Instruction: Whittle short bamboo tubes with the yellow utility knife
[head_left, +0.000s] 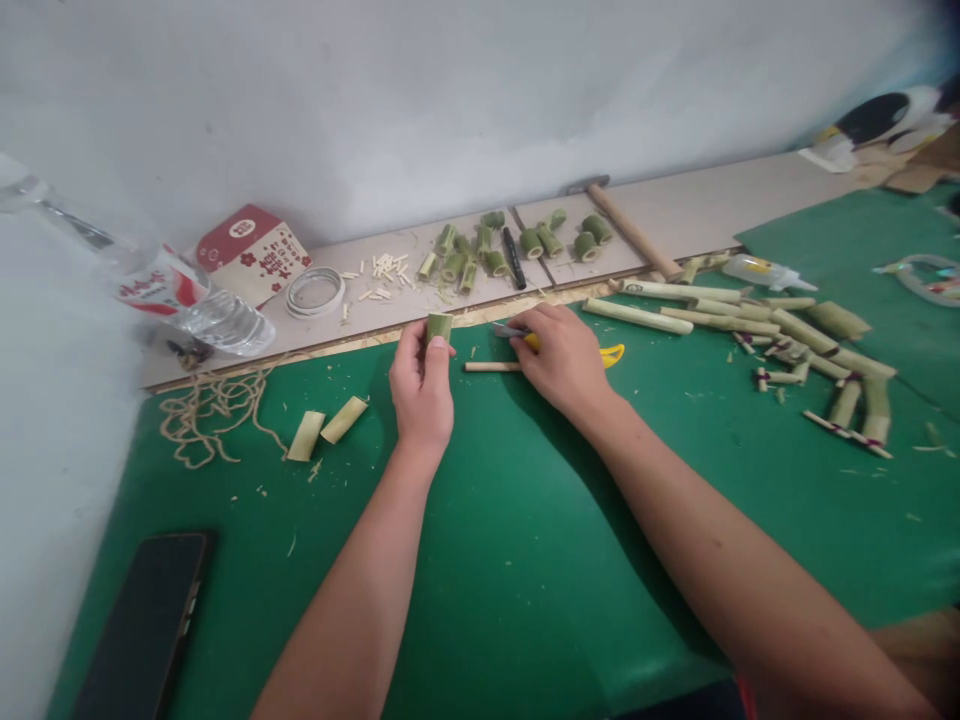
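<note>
Upright in my left hand is a short piece of green bamboo, held between thumb and fingers. My right hand is closed around a yellow utility knife; its blade pokes out to the left, toward the bamboo but apart from it. Under the right hand lies a thin round wooden stick, partly hidden by the fingers. Two split bamboo pieces rest on the green mat to the left of my left hand.
Along the wall board stand cut bamboo sections, a black marker, a hammer, a tape roll and a water bottle. Bamboo sticks and a glue bottle lie right. Twine and a phone are left.
</note>
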